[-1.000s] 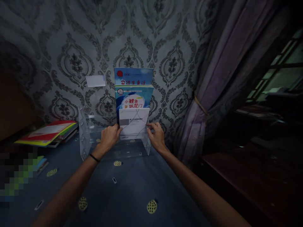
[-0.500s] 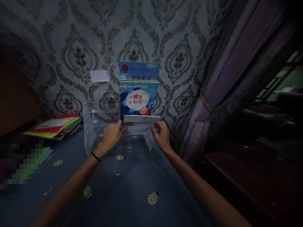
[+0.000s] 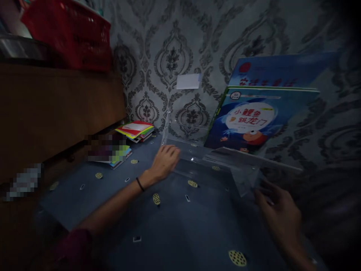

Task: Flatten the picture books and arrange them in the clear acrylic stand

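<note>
A clear plastic book rack (image 3: 194,160) stands on the blue tablecloth against the wall. In it lean upright picture books: a blue one with a fish and Chinese lettering (image 3: 251,116) in front and a taller blue book (image 3: 282,69) behind. A thin white-edged booklet or sheet (image 3: 234,155) lies in the front tier. My left hand (image 3: 166,162) is at the rack's left side, its fingers loosely bent with nothing visible in them. My right hand (image 3: 278,214) is beside the rack's right side panel, thumb and fingers apart; its fingertips are dark and blurred.
Left of the rack lie a stack of books topped with red and yellow (image 3: 135,130) and a partly blurred second stack (image 3: 120,156). A wooden cabinet (image 3: 56,113) carries a red basket (image 3: 76,37). A white card (image 3: 188,81) is on the patterned wall.
The view has swung left, bringing the cabinet and basket in. Both hands have let go of the white booklet and moved apart, the left toward the rack's left side, the right toward its right.
</note>
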The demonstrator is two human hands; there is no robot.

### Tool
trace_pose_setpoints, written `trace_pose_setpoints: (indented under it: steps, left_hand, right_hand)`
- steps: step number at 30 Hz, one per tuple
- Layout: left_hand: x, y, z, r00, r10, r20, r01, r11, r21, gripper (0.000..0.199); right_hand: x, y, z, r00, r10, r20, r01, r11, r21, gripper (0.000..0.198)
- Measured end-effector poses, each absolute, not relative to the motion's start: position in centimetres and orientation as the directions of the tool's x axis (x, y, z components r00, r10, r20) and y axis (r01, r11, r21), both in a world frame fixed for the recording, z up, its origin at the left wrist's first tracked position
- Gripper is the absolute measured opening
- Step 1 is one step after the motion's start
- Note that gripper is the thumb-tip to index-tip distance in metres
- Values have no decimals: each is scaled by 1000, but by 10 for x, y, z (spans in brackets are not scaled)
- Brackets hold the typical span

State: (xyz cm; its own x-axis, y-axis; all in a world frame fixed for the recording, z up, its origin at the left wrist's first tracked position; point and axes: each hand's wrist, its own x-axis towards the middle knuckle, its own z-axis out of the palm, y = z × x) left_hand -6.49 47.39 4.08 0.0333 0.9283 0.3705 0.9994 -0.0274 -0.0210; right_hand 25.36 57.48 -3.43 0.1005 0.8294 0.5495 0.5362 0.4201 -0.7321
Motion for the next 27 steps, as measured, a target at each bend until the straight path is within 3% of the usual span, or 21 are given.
trace_pose_setpoints:
  steps: [5, 9, 13, 17, 23, 27]
  left_hand:
    - [-182, 416, 14, -353, 883, 311, 929, 370, 4, 39]
    - [-255, 382, 11, -618, 766, 178, 780, 626, 9, 65]
    - [-276, 370, 9, -636, 771, 42, 771, 637, -10, 75]
    - [-264, 365, 2, -593, 805, 14, 805, 593, -32, 77]
    - [-245, 344, 1, -519, 851, 82, 851, 523, -46, 46]
    - [-234, 334, 1, -481, 867, 132, 868, 492, -66, 36]
  right_hand:
    - [241, 529, -81, -121, 864, 489, 499, 479, -723, 29]
    - [213, 509, -91, -289, 839, 462, 435, 545, -717, 29]
    - [171, 496, -87, -403, 791, 461, 345, 597, -724, 28]
    - [137, 480, -90, -493, 730, 474, 263, 644, -719, 26]
    - [129, 467, -100, -514, 713, 477, 268, 662, -700, 26]
    - [132, 469, -102, -508, 731, 456, 259, 635, -728, 28]
